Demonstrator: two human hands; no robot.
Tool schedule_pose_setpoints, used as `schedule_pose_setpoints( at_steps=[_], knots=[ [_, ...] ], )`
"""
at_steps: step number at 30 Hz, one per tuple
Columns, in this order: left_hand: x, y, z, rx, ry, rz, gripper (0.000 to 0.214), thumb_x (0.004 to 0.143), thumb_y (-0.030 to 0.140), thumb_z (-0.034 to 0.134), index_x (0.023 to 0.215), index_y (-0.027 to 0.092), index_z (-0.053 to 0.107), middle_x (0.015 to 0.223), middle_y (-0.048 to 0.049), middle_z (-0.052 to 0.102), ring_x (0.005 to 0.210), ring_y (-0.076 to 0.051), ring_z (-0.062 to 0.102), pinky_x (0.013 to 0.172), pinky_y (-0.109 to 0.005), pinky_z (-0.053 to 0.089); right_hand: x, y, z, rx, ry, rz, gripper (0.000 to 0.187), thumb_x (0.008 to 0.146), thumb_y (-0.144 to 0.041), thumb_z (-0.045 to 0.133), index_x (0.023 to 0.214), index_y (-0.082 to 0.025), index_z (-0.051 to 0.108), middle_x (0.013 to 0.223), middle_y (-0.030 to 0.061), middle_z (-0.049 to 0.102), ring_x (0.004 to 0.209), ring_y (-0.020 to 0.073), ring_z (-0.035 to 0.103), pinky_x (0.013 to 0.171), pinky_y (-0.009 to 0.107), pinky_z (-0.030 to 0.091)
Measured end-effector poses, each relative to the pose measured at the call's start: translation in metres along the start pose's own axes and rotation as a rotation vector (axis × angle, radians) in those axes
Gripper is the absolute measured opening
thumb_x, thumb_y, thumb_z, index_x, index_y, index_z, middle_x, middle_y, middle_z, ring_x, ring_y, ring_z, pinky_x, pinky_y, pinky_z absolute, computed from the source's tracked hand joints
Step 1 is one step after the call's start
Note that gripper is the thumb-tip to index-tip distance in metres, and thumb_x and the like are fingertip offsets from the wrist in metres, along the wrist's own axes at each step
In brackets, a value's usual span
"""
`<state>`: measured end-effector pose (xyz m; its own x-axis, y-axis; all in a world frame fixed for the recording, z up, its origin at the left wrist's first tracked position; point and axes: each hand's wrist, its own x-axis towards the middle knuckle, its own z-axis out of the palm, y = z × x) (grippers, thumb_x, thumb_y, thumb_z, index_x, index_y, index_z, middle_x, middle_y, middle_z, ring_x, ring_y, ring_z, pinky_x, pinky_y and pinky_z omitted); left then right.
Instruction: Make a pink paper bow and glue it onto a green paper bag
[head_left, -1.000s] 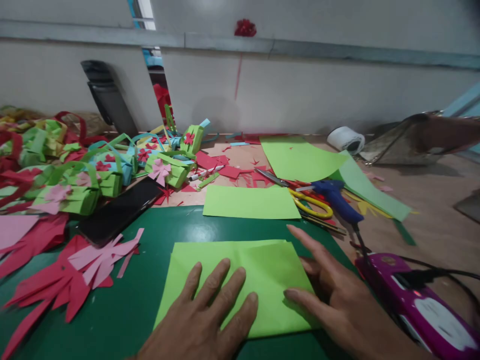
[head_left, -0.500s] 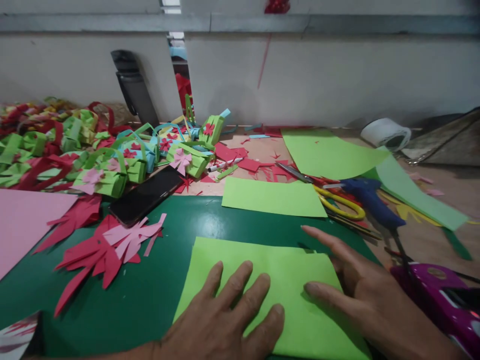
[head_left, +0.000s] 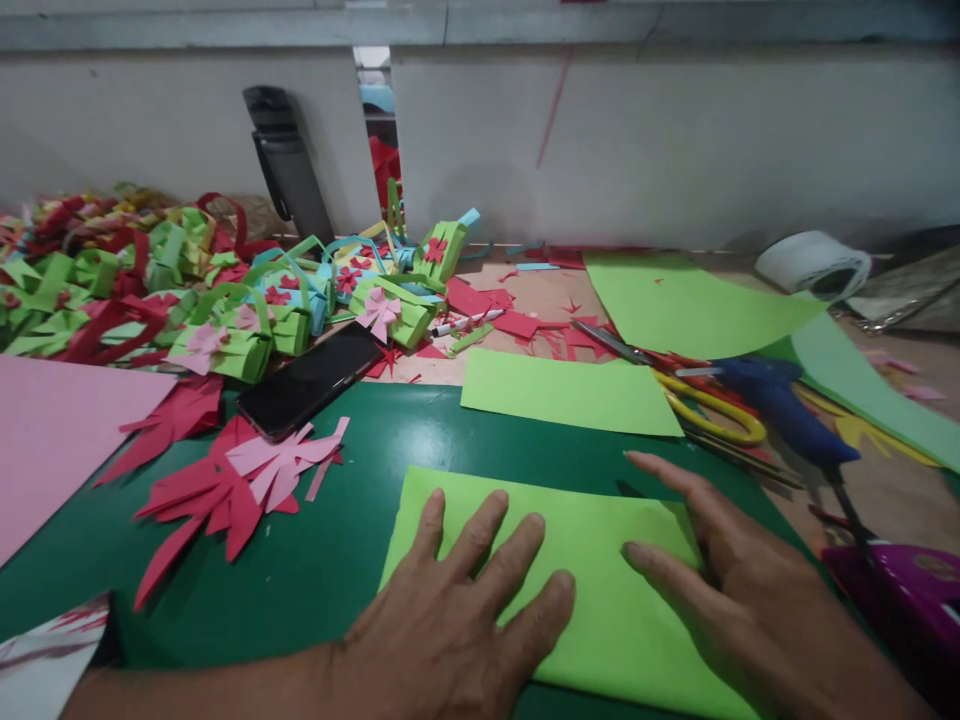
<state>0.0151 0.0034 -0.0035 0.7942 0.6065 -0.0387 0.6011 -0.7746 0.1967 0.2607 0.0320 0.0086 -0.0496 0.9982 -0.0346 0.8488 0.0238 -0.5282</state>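
Observation:
A bright green sheet of paper [head_left: 592, 620] lies on the green mat [head_left: 315, 600] in front of me, and it looks folded. My left hand [head_left: 465, 590] rests flat on its left half with the fingers spread. At the sheet's right edge is my right hand [head_left: 735, 570], thumb on the paper and index finger stretched past the far edge; its other fingers are curled partly out of sight. Beyond the sheet lies a green paper strip [head_left: 570, 392]. Red and pink cut paper bows [head_left: 277, 465] lie to the left.
Paper baskets [head_left: 232, 345] are heaped at the left behind a black phone [head_left: 311, 380]. Yellow-handled scissors [head_left: 712, 410], a blue glue gun [head_left: 787, 405] and a purple device [head_left: 900, 590] lie at right. A dark bottle [head_left: 289, 160] leans against the wall.
The view has shifted slightly, so most things sit farther right. My left hand has slid a little up on the green sheet; my right hand stays at its right edge.

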Motion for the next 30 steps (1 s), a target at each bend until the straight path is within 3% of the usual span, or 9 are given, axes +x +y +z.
schedule_pose_setpoints(
  at_steps=[5,9,15,30],
  knots=[
    [0.004,-0.001,-0.008,-0.065,-0.109,-0.04,0.077,0.084,0.062,0.054,0.146,0.023,0.029,0.151,-0.0217,0.029,0.133,-0.054,0.024,0.08,-0.084,0.032,0.0,0.005,0.0,-0.094,-0.016,-0.041,0.058,0.082,-0.045,0.051,0.135,-0.022,0.047,0.061,-0.0001,0.056,0.054,0.0202,0.055,0.055,0.03,0.044],
    [0.007,0.0,-0.014,-0.114,-0.21,-0.082,0.083,0.081,0.06,0.06,0.148,0.024,0.026,0.152,-0.0237,0.024,0.133,-0.057,0.019,0.077,-0.087,0.027,0.002,0.002,0.0,-0.081,0.012,-0.053,0.057,0.08,-0.047,0.051,0.131,-0.021,0.051,0.059,-0.0008,0.055,0.053,0.0201,0.056,0.053,0.03,0.045],
    [0.006,0.0,-0.014,-0.177,-0.23,-0.138,0.079,0.084,0.071,0.043,0.149,0.031,0.022,0.155,-0.0172,0.019,0.138,-0.051,0.011,0.086,-0.085,0.021,0.005,-0.004,0.0,-0.052,0.056,-0.06,0.058,0.076,-0.051,0.049,0.124,-0.018,0.057,0.049,-0.0044,0.048,0.047,0.02,0.055,0.049,0.03,0.046],
    [0.004,0.002,-0.012,-0.182,-0.151,-0.149,0.078,0.085,0.07,0.043,0.148,0.03,0.023,0.154,-0.0169,0.024,0.139,-0.05,0.013,0.085,-0.086,0.02,0.005,0.006,0.002,-0.066,0.087,-0.072,0.059,0.075,-0.054,0.054,0.125,-0.022,0.056,0.047,-0.0056,0.042,0.044,0.0196,0.051,0.044,0.029,0.043]
  ],
)
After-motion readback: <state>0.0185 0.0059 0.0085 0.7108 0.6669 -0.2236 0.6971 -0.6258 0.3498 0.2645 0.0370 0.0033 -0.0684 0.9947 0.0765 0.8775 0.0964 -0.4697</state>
